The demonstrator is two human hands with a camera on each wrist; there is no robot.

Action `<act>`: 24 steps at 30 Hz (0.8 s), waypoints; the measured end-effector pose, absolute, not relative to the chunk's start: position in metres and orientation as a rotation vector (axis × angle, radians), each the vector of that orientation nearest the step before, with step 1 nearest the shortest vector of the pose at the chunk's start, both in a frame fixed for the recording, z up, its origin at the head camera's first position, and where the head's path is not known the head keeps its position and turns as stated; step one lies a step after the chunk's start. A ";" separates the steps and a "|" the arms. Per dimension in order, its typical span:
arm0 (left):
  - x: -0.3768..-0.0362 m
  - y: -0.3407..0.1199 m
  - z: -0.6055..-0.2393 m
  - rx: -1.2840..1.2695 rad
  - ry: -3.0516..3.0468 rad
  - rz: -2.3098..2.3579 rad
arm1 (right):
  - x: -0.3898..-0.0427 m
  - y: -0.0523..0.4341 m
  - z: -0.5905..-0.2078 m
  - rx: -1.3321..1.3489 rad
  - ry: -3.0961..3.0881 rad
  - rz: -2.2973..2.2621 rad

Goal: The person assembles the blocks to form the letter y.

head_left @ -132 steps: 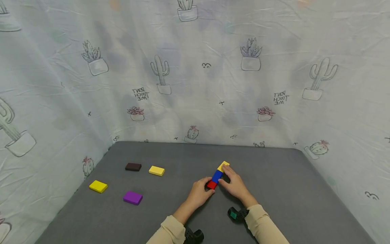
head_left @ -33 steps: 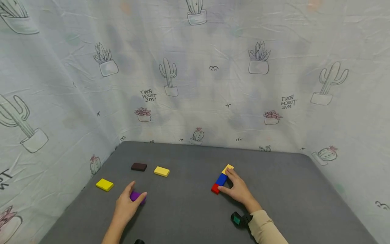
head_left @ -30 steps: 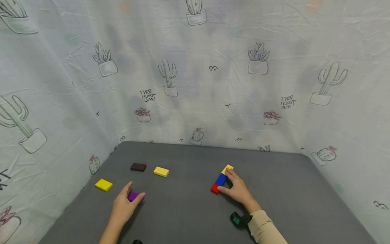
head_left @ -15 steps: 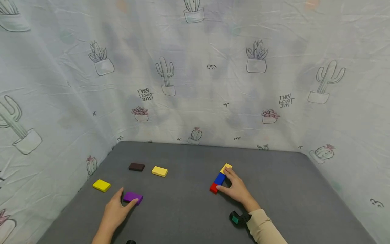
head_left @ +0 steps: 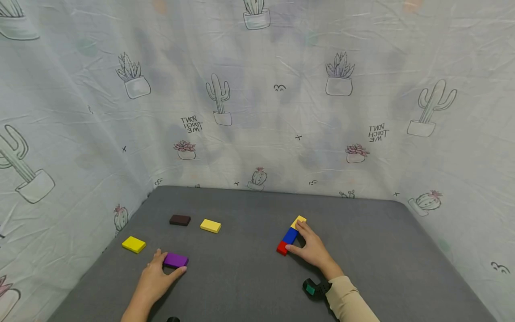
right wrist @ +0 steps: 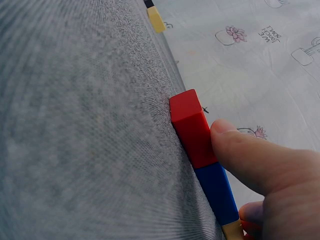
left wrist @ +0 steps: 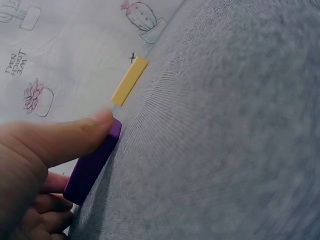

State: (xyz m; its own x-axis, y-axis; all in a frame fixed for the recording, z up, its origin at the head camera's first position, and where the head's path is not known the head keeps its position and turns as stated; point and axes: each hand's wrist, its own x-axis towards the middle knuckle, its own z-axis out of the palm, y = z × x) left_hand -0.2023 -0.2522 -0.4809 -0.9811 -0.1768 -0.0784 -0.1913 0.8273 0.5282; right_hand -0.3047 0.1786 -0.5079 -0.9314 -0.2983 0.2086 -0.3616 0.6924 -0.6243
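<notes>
A purple block (head_left: 176, 260) lies on the grey table at the front left. My left hand (head_left: 152, 279) pinches it, thumb at its right end and fingers at its left; in the left wrist view the thumb overlaps the block's upper end. Farther right, a red block (head_left: 282, 248), a blue block (head_left: 290, 235) and a yellow block (head_left: 298, 222) lie end to end in a slanting row. My right hand (head_left: 314, 252) holds this row, its thumb against the red block (right wrist: 192, 135) and its fingers by the yellow end, partly covering it.
A dark brown block (head_left: 179, 220) and a pale yellow block (head_left: 211, 226) lie at the back left. Another yellow block (head_left: 133, 244) is near the left edge of the grey table (head_left: 241, 286). Printed cloth (head_left: 257, 112) hangs behind and beside the table.
My left hand has left the row of blocks and gone to the purple block, where its thumb has shifted to the near right corner. The right hand stays at the row.
</notes>
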 end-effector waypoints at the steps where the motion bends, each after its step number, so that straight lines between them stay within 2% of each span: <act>1: -0.202 -0.252 -0.481 -0.302 2.982 0.862 | -0.305 0.179 -0.508 0.550 -2.802 1.069; 24: -0.202 -0.250 -0.485 -0.272 3.088 0.909 | -0.305 0.178 -0.510 0.542 -2.796 1.066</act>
